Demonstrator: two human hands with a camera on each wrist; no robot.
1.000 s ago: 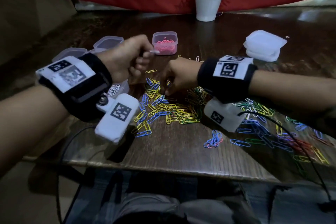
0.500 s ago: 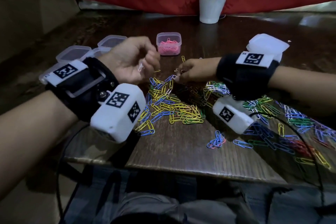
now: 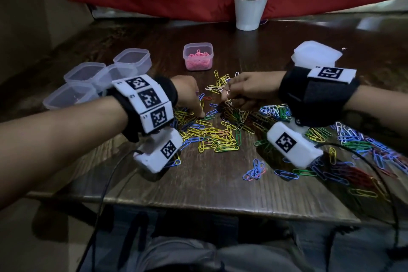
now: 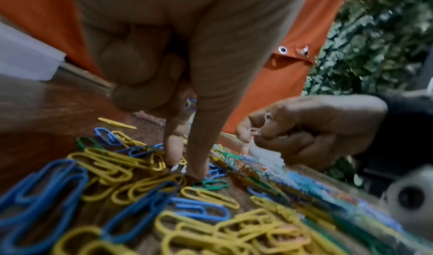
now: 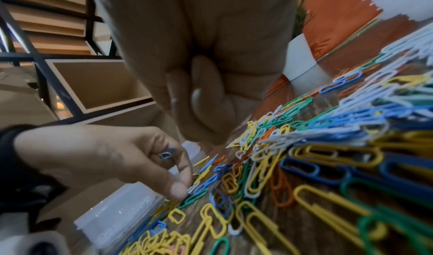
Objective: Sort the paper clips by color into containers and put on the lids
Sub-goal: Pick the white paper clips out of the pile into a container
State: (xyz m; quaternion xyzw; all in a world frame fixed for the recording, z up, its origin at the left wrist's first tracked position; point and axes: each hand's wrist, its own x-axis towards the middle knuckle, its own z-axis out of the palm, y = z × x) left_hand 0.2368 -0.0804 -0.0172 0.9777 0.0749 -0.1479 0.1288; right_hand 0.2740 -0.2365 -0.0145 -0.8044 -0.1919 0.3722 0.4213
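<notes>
Mixed paper clips in yellow, blue, green, white and red cover the middle of the wooden table. My left hand reaches down into the heap. Its thumb and forefinger pinch a white clip lying on the wood, and its curled fingers keep another pale clip. My right hand hovers just above the far side of the heap, gripping several white clips. A clear container holds pink clips. Empty containers stand at the left. A stack of white lids lies at the right.
A white pot with a plant stands at the back by a red cloth. Another clear container sits close under my left wrist. More clips spread to the right. Cables cross the table's front edge.
My left hand, raised with a white clip before, has dropped its fingertips onto the heap. My right hand has moved from the heap's middle to its far side and lifted slightly with white clips.
</notes>
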